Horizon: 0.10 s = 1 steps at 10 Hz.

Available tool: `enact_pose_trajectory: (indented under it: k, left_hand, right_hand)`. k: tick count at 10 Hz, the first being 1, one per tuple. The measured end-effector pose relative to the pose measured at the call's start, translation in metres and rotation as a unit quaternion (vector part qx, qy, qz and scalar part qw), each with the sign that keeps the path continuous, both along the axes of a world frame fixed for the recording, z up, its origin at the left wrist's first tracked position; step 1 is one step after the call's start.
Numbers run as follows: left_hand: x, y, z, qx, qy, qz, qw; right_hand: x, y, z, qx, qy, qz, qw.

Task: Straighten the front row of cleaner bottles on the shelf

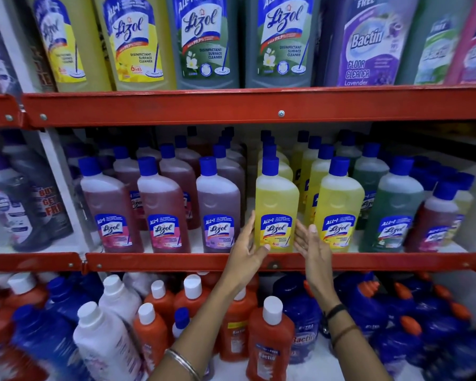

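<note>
Middle shelf, front row: the yellow Lizol bottle (276, 207) stands upright at the front lip, directly above the red shelf rail (176, 262). Left hand (246, 250) flanks the bottle's left side, fingers spread open and pointing up, thumb tip touching the bottle's lower front corner; the rest of the palm sits just beside the bottle, not wrapped around it. Right hand (312, 247) flanks the bottle's right side, open, fingers straight and loosely together; whether it touches the bottle I cannot tell. Neither hand grips anything. Right of the bottle: a second yellow bottle (338, 207), then a green bottle (393, 210). Left of it: three pink bottles (165, 210) in line, labels facing forward. Metal bangle (182, 362) on the left wrist; dark band (335, 310) on the right wrist.
</note>
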State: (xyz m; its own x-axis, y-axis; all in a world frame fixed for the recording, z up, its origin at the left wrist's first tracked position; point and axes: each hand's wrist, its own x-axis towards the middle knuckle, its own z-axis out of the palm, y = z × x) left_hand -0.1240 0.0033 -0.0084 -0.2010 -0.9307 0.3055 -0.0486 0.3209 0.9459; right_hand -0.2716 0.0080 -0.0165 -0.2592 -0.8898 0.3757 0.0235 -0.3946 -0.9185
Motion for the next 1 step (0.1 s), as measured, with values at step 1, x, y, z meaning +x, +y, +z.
enact_pose_trajectory:
  k: [1]
  left_hand:
    - [0.0014,0.0155,0.0064,-0.080,0.015,0.063,0.995]
  right_hand:
    - [-0.0024,0.0149,-0.0120,-0.036,-0.039,-0.045,0.998]
